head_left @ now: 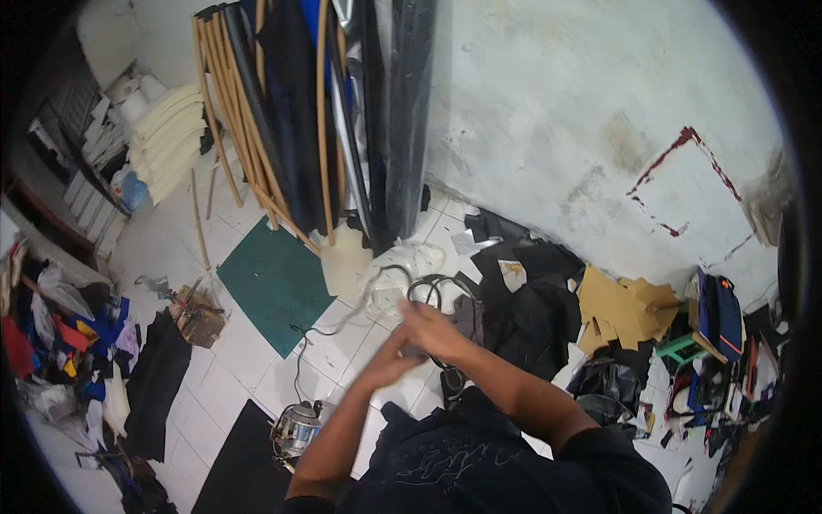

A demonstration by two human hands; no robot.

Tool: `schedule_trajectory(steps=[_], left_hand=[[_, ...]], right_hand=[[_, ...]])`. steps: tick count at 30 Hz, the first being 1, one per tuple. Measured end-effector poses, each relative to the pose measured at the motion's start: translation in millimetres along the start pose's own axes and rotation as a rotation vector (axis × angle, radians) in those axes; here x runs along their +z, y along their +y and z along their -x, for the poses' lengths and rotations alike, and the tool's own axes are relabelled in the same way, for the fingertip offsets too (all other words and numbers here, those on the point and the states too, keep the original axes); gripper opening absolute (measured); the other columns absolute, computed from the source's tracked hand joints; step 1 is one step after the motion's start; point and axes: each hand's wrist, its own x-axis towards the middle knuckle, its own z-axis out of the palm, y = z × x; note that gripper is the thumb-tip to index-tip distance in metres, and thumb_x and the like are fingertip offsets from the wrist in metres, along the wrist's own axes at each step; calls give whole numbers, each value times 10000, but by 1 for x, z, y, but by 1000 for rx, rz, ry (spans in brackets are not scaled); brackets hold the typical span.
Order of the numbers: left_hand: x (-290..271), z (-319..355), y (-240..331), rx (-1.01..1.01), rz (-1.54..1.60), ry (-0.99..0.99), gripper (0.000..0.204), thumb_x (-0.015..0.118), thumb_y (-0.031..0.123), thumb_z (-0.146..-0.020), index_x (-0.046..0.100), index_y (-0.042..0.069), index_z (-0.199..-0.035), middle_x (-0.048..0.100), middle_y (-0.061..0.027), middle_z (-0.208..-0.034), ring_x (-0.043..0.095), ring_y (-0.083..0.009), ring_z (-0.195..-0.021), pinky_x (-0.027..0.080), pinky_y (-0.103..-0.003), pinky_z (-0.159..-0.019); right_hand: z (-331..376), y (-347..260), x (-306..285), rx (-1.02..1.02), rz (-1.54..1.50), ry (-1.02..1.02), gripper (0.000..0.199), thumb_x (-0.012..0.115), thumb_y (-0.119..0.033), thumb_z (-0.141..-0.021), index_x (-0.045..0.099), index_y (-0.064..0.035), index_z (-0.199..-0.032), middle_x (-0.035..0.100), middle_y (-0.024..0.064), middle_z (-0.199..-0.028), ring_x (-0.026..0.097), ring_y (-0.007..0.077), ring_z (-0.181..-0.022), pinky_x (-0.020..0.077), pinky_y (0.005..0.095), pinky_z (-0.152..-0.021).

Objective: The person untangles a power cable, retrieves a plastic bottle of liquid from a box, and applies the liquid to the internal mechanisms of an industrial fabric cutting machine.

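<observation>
Loops of black cable [425,287] are gathered in front of my body, some rising above my hands and some hanging below. My right hand [435,334] is closed on the cable at the upper part of the coil. Just below and to its left, my left hand [392,360] is closed at the same coil, its fingertips partly hidden by the right hand. A thin cord [334,330] trails left across the floor and bends down toward a silver motor-like machine [296,428] beside my left forearm. Behind the loops lies a crumpled whitish bundle [411,257].
A green mat [276,285] lies on the white tiles. Rolls of material [342,111] and wooden poles [227,111] lean on the wall. Black scraps [531,300] and brown sheets [629,308] cover the right floor. Black pieces [160,385] and colourful scraps [73,338] lie left.
</observation>
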Motion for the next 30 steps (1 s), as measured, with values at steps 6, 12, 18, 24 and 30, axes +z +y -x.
schedule_trajectory(steps=[6,12,18,24,30], left_hand=[[41,-31,32,-82,70,323,407,598,120,-909,485,-19,-1274,599,-150,-1162,566,-277,-1113,434,-374,-966],[34,-52,33,-178,358,592,274,532,255,-1007,576,1,-1100,648,-98,-958,648,-200,-754,519,-292,-649],[21,-76,50,-208,277,553,346,479,315,-1027,563,-21,-1024,642,-148,-1001,658,-224,-832,583,-343,-694],[-53,-46,66,-78,554,786,358,491,371,-1015,487,66,-827,509,-63,-697,582,-241,-680,551,-454,-759],[-63,-49,135,172,814,742,317,466,337,-1029,467,122,-797,389,3,-647,400,-134,-578,412,-309,-569]], right_hand=[[-4,-51,-15,-232,489,-92,614,524,-523,-940,559,84,-1029,544,306,-1146,551,421,-1025,429,444,-890],[12,-30,-54,-340,763,153,510,674,-450,-866,612,-6,-1111,535,195,-1237,524,347,-1149,442,383,-929],[33,26,-70,78,274,66,356,641,-380,-909,585,-48,-1026,633,138,-781,642,336,-730,511,416,-673],[39,73,-193,-243,717,368,268,601,-332,-935,547,-71,-967,640,178,-839,637,395,-817,485,475,-671],[48,96,-262,-281,828,202,333,556,-394,-948,553,-63,-910,643,171,-877,635,388,-816,492,454,-671]])
